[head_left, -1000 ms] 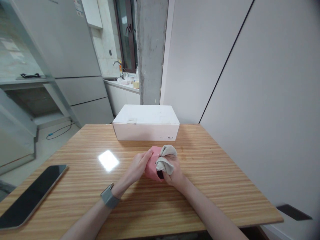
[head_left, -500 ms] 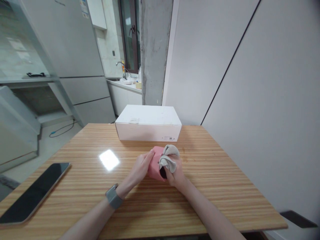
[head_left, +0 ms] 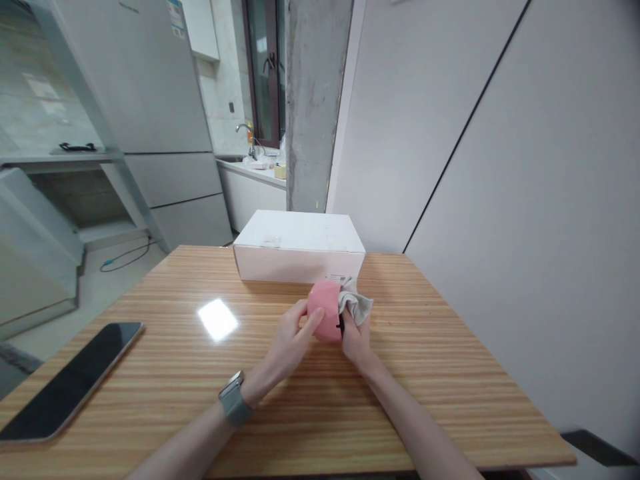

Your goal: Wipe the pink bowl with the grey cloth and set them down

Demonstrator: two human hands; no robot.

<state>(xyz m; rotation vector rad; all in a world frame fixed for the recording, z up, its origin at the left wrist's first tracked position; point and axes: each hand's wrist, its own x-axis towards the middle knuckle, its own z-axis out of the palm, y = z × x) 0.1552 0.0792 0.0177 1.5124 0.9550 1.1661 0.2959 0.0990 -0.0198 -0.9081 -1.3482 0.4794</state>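
A pink rounded object (head_left: 325,310) with a dark side facing right is held up over the table; its exact kind I cannot tell. My left hand (head_left: 290,337) grips it from the left, thumb on the near face and fingers behind. On its right side, my right hand (head_left: 356,343) is closed on a light grey cloth (head_left: 357,307), which bunches up above the fingers against the object's dark side. The fingertips of my right hand are partly hidden by the cloth and the pink object. A watch with a grey band (head_left: 236,402) is on my left wrist.
A white cardboard box (head_left: 300,263) stands at the table's far edge, just beyond my hands. At the left lies a black tablet-like slab (head_left: 70,383). The wood-grain table (head_left: 425,400) reaches nearly to the white wall panel (head_left: 550,233) at right.
The pink object has turned, so its rounded pink back shows more and its dark opening faces right. Both hands moved slightly up and away; the cloth shifted right with my right hand.
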